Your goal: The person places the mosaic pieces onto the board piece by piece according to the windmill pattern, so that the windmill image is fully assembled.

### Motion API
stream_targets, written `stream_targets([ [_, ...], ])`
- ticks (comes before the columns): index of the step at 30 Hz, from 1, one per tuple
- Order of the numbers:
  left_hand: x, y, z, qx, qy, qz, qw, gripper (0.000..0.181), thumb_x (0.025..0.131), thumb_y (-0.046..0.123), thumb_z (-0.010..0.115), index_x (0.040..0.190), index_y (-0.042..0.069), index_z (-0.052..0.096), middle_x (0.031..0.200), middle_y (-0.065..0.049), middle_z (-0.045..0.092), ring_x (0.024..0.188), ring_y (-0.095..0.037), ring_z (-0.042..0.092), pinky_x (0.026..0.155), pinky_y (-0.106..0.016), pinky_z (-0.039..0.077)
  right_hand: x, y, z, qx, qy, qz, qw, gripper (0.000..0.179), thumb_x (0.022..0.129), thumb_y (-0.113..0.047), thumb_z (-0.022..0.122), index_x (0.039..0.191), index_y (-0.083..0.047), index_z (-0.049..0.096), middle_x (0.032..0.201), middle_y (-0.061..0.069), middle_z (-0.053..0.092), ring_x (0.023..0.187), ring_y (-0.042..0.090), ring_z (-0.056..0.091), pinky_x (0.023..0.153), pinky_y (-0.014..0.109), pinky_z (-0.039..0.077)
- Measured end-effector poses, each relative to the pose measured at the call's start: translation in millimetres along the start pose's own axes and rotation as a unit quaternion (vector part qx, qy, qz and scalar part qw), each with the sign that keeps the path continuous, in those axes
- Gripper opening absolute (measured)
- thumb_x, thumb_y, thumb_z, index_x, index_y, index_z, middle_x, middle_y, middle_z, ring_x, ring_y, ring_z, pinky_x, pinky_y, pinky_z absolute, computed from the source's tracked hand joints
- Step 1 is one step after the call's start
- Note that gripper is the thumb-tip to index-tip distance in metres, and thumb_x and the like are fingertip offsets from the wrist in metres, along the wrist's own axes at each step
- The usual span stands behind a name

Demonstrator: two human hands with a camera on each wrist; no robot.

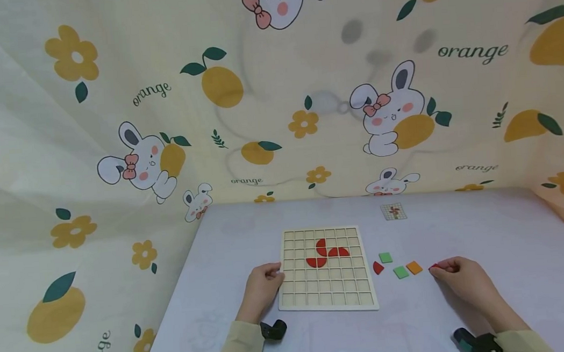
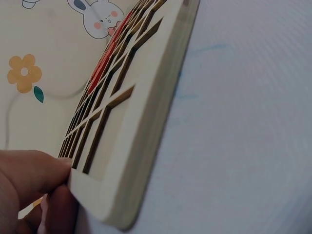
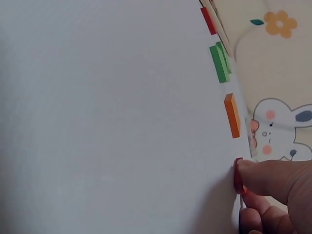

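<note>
A square wooden grid board [image 1: 327, 281] lies on the table with several red quarter-circle pieces [image 1: 339, 252] set in its upper cells. My left hand [image 1: 264, 285] holds the board's left edge, thumb on the rim and the other fingers curled beside it in the left wrist view. Between the thumb and fingers of my right hand [image 1: 462, 275] is a small red piece [image 3: 238, 175], pinched low over the table, its shape partly hidden. Left of that hand lie an orange square tile [image 1: 414, 267], two green square tiles [image 1: 401, 272] and a loose red quarter-circle piece [image 1: 377, 267].
A small pattern card [image 1: 393, 211] with a printed grid lies near the table's back edge. Behind and to the left hangs a cloth [image 1: 275, 63] printed with rabbits and oranges. A black wrist camera [image 1: 274, 330] sits by the left sleeve.
</note>
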State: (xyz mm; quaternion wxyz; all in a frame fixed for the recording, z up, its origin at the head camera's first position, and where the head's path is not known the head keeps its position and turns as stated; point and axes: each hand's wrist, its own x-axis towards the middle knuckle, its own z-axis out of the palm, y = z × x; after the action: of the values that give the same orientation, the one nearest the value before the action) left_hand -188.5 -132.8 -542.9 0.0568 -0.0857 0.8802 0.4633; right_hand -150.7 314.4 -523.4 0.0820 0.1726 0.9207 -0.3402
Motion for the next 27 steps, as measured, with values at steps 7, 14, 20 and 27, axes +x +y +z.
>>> stream_targets([
  [7,-2.1,1.3,-1.4,0.002,0.0,0.008,1.0,0.033,0.093,0.017,0.07,0.125,0.01,0.071,0.094,-0.002,0.065,0.081,-0.015,0.058,0.067,-0.026,0.049,-0.8,-5.2,-3.1,-0.005,-0.02,-0.008,0.9997,0.045,0.096,-0.031,0.066,0.116,0.009,0.061,0.102,0.021,0.064,0.092,0.03,0.056,0.074,0.039,0.047],
  [14,-1.7,2.0,-1.5,-0.003,-0.001,0.005,1.0,0.034,0.092,0.019,0.07,0.125,0.009,0.07,0.093,-0.002,0.065,0.08,-0.015,0.057,0.067,-0.026,0.049,1.0,-7.9,-5.5,-0.021,-0.045,-0.012,0.9987,0.037,0.098,-0.027,0.064,0.111,0.007,0.061,0.096,0.017,0.062,0.088,0.027,0.055,0.07,0.035,0.046],
  [20,-0.3,2.0,-2.0,-0.005,-0.003,0.006,1.0,0.035,0.091,0.018,0.073,0.124,0.009,0.071,0.092,-0.002,0.065,0.08,-0.015,0.057,0.067,-0.026,0.048,1.8,-6.4,-6.3,-0.041,-0.052,-0.012,0.9977,0.038,0.099,-0.032,0.064,0.108,0.005,0.059,0.093,0.015,0.059,0.088,0.027,0.053,0.07,0.035,0.045],
  [27,1.1,6.1,-6.6,0.0,0.004,0.015,0.9999,0.034,0.086,0.015,0.076,0.118,0.005,0.071,0.091,-0.004,0.065,0.082,-0.018,0.056,0.069,-0.028,0.047,-1.1,-3.4,-10.0,-0.039,-0.049,-0.024,0.9978,0.036,0.1,-0.032,0.062,0.107,0.003,0.056,0.094,0.015,0.058,0.088,0.028,0.052,0.069,0.034,0.045],
])
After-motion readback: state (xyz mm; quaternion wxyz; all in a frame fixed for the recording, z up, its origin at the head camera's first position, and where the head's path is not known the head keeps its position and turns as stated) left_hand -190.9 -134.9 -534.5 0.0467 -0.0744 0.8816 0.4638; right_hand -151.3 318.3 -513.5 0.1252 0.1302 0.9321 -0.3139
